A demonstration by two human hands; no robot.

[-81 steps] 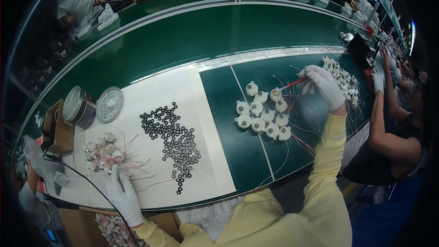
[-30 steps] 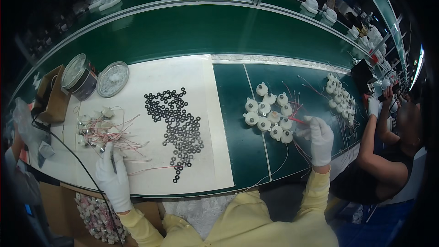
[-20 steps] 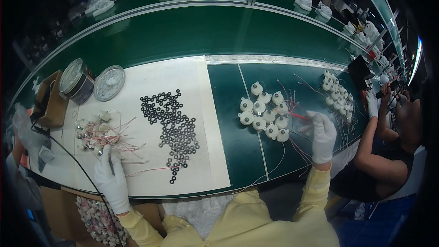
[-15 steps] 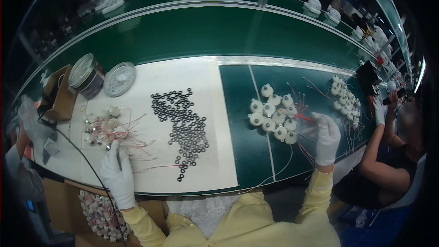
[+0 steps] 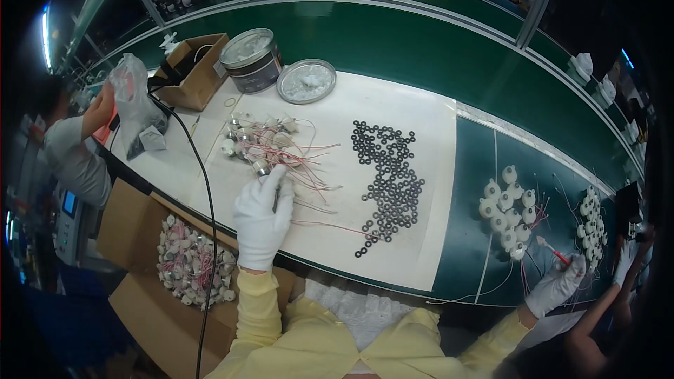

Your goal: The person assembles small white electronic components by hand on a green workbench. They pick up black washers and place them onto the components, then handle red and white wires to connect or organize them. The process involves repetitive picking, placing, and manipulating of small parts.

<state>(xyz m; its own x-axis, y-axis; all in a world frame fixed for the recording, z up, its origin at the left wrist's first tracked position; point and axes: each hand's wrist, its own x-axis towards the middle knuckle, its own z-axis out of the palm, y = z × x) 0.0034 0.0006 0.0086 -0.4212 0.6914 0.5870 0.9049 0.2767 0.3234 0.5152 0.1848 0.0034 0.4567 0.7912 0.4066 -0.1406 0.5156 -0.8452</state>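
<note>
My left hand (image 5: pixel 263 221), in a white glove, reaches to the near edge of a pile of small motors with pink and white wires (image 5: pixel 277 137). Its thumb and forefinger come together beside a silver motor (image 5: pixel 261 167); what lies between them is hidden. My gloved right hand (image 5: pixel 560 285) grips a thin red-handled tool with a pale tip (image 5: pixel 562 257), perhaps a brush. Just beyond that tip sits a cluster of round white housings with dark centres (image 5: pixel 505 202), on the green mat (image 5: pixel 460 238). Many black rings (image 5: pixel 397 193) lie on the white sheet between my hands.
An open tin (image 5: pixel 249 63) and its lid (image 5: pixel 307 82) stand at the back, beside a cardboard box (image 5: pixel 193 74). Below left, a carton holds more motors (image 5: pixel 193 260). A black cable (image 5: pixel 203 182) crosses the table edge. More housings (image 5: pixel 592 228) lie right, near a co-worker's gloved hand (image 5: pixel 623 263).
The view has swung left. My right hand has moved away from the white housings toward the table's near right edge, still holding the red tool. My left hand stays at the motor pile.
</note>
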